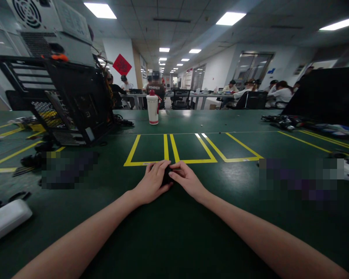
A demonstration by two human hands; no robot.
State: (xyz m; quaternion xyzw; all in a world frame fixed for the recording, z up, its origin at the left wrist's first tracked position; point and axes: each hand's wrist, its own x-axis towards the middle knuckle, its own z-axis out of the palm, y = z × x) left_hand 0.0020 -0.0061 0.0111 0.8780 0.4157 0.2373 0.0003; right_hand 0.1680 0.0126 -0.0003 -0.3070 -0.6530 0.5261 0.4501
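- Small black object (166, 176): sits between the two hands, just above or on the tabletop (174, 232), at the near side of the yellow tape outlines (199, 161); mostly covered by fingers, so its full shape cannot be told.
- Left hand (151, 183): curled around the object from the left, fingers over its far side and thumb along its near side, gripping it.
- Right hand (188, 180): thumb and fingers bent in, their tips meeting the object's right side and pinching it; how firmly cannot be told.
- Both forearms reach in from the lower corners, the wrists low over the green surface.
- Beyond the hands, three tape outlines lie side by side, and past them a white bottle (152, 110) with a red top stands upright.
- To the left, an open black computer case (88, 108) stands with a metal power supply (75, 25) on top; black cables (123, 121) lie just beside its right side.
- Nearer on the left lies a white rounded object (8, 221), cut off by the picture's edge.
- To the right, a large black panel (322, 93) rises behind a tangle of cables (283, 122).
- Purplish items on both sides are pixelated beyond recognition.
- In the background, several people sit at other desks, and a red diamond-shaped sign (122, 64) hangs on a pillar.
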